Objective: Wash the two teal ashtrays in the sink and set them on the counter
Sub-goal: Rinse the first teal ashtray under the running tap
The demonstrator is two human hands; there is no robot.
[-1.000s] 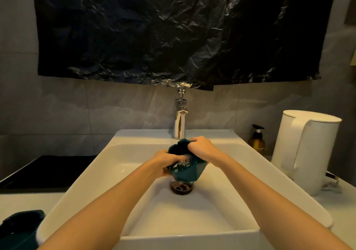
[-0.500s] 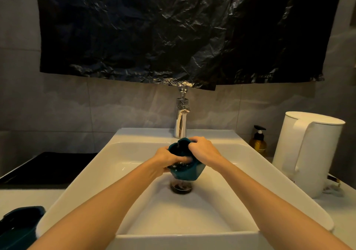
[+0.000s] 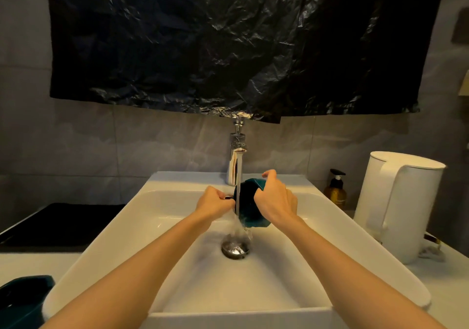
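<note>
A teal ashtray (image 3: pixel 247 203) is tipped on its edge over the white sink (image 3: pixel 142 232), under the running stream from the chrome tap (image 3: pixel 236 161). My right hand (image 3: pixel 275 198) grips its right rim, thumb over the top. Pressed against the ashtray's left side, my left hand (image 3: pixel 214 204) has its fingers curled at the rim. Water falls past the ashtray onto the metal drain (image 3: pixel 236 248). The second teal ashtray (image 3: pixel 22 300) stands on the counter at the bottom left, cut off by the frame edge.
A white kettle (image 3: pixel 403 204) stands on the counter right of the sink, with an amber pump bottle (image 3: pixel 335 189) behind it. A black hob (image 3: pixel 58 223) lies to the left. Black plastic sheeting (image 3: pixel 241 42) hangs on the wall above the tap.
The ashtray has been turned from bowl-up to standing on its edge and shifted slightly right. The stream, hidden before, now shows running down to the drain.
</note>
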